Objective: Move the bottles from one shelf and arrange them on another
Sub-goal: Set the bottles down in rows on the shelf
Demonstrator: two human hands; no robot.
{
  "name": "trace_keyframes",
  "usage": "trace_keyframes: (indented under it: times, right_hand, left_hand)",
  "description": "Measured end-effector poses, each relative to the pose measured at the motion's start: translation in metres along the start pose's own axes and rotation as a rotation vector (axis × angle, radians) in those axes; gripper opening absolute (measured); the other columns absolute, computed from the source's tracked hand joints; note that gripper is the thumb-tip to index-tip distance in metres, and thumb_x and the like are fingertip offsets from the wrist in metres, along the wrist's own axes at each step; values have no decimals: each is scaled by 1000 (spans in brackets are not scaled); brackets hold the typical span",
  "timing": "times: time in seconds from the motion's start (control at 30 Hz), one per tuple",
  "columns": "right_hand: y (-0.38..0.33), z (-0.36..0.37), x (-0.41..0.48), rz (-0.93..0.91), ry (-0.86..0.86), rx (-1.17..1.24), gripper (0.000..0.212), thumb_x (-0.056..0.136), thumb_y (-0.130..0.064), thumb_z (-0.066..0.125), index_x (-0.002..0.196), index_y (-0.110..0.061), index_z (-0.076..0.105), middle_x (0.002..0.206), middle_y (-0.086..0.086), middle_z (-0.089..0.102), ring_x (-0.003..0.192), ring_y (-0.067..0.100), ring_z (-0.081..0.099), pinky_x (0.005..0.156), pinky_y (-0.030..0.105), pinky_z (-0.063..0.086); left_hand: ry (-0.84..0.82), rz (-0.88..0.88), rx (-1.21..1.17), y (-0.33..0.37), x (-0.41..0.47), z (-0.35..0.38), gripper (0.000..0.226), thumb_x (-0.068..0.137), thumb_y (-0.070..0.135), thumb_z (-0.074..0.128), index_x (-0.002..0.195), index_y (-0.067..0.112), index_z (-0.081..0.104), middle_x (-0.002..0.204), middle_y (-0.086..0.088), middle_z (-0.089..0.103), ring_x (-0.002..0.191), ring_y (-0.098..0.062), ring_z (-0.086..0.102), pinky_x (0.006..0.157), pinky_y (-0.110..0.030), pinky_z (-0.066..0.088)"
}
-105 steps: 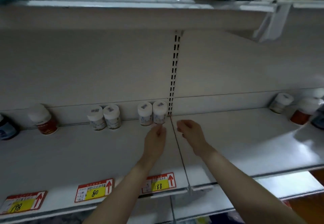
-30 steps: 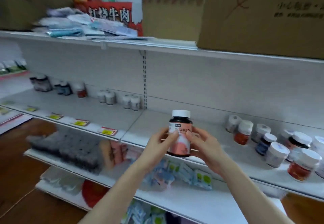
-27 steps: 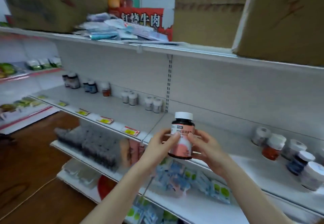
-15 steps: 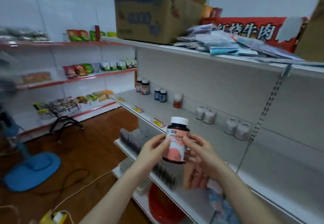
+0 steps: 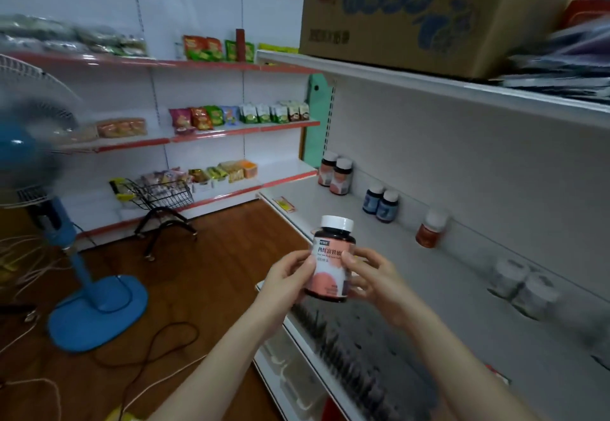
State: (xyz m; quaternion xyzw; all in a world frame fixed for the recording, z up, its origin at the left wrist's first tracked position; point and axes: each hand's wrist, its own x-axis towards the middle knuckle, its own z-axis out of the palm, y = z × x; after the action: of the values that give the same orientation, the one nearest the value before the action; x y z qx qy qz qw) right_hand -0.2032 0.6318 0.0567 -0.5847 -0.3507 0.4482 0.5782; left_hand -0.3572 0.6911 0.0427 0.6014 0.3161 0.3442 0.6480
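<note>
I hold a dark bottle with a white cap and pink label [image 5: 331, 257] upright in front of me. My left hand [image 5: 290, 275] grips its left side and my right hand [image 5: 373, 280] grips its right side. The white shelf [image 5: 330, 212] runs along the right. At its far end stand two matching pink-label bottles [image 5: 335, 175], then two blue-label bottles [image 5: 381, 203], a red-label bottle [image 5: 430, 229] and two blurred white bottles [image 5: 525, 285] nearer to me.
A cardboard box [image 5: 412, 14] sits on the top shelf. A blue standing fan [image 5: 43, 189] with trailing cords stands on the wooden floor at left. A small wire trolley [image 5: 158, 199] is parked by the far snack shelves [image 5: 211, 130].
My view has swung left along the shelf while both hands keep the pink-label bottle held in front. Earlier my hands were empty at the shelf's back row.
</note>
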Motion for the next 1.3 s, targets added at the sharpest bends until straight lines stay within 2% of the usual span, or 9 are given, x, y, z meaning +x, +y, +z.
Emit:
trace_keyframes:
  times: [0.2, 0.27, 0.33, 0.5, 0.63, 0.83, 0.93, 1.1, 1.3]
  right_hand:
    - [-33, 12, 135, -43, -8, -49, 26, 82, -19, 65, 107, -15, 58, 94, 6, 67, 75, 19, 69, 61, 28, 57]
    - [-45, 18, 174, -83, -5, -101, 32, 80, -26, 67, 109, -18, 57, 101, 6, 68, 85, 21, 69, 69, 31, 58]
    - [-52, 24, 206, -118, -10, -156, 38, 79, -30, 67, 114, -20, 56, 107, 5, 67, 92, 20, 69, 75, 33, 58]
    - [-49, 32, 281, -167, 96, -161, 34, 80, -26, 67, 112, -24, 57, 111, 3, 64, 98, 17, 65, 78, 32, 56]
    - [-36, 37, 336, -187, 196, -199, 25, 81, -25, 67, 101, -38, 59, 115, 2, 65, 106, 16, 61, 91, 38, 53]
    - [-16, 56, 396, -181, 364, -223, 27, 84, -18, 65, 100, -38, 59, 104, -17, 67, 98, 0, 64, 81, 19, 53]
    - [-1, 61, 416, -154, 454, -242, 20, 84, -14, 64, 99, -28, 60, 99, -18, 66, 95, -2, 63, 73, 12, 52]
    - [19, 62, 436, -95, 559, -237, 40, 82, -11, 65, 119, -19, 50, 108, -19, 55, 102, 1, 55, 78, 13, 50]
    - [21, 54, 451, -99, 624, -213, 44, 85, -9, 62, 121, -25, 44, 121, -6, 54, 111, 8, 53, 80, 6, 48]
  left_hand:
    - [46, 65, 107, 21, 129, -38, 25, 92, 27, 47, 114, 22, 58, 110, 3, 63, 101, -8, 61, 79, -20, 54]
    - [69, 110, 156, 32, 166, -51, 26, 93, 23, 45, 115, 19, 59, 108, 1, 64, 98, -9, 61, 74, -16, 53]
    - [75, 144, 228, 35, 200, -65, 24, 93, 22, 45, 112, 21, 60, 109, 1, 64, 100, -10, 60, 79, -18, 51]
    - [-22, 103, 242, 31, 287, -94, 31, 96, 20, 39, 120, 18, 57, 114, 4, 61, 103, -10, 58, 86, -19, 48]
    - [-131, 59, 333, 19, 362, -113, 33, 97, 17, 36, 125, 14, 53, 121, -2, 58, 106, -13, 53, 88, -25, 41]
    - [-408, -39, 356, -10, 451, -143, 35, 95, 24, 42, 130, 22, 47, 130, -1, 56, 111, -11, 53, 88, -21, 40]
    - [-531, -51, 333, -26, 475, -152, 41, 91, 19, 52, 131, 22, 46, 115, 6, 62, 94, 2, 58, 72, -10, 47]
    - [-577, -6, 296, -44, 501, -155, 38, 86, 6, 56, 122, 18, 55, 101, 7, 66, 86, 12, 63, 68, -3, 47]
    - [-611, 18, 316, -50, 526, -144, 41, 87, 5, 55, 114, 34, 50, 103, 15, 63, 97, 0, 60, 74, -7, 50]
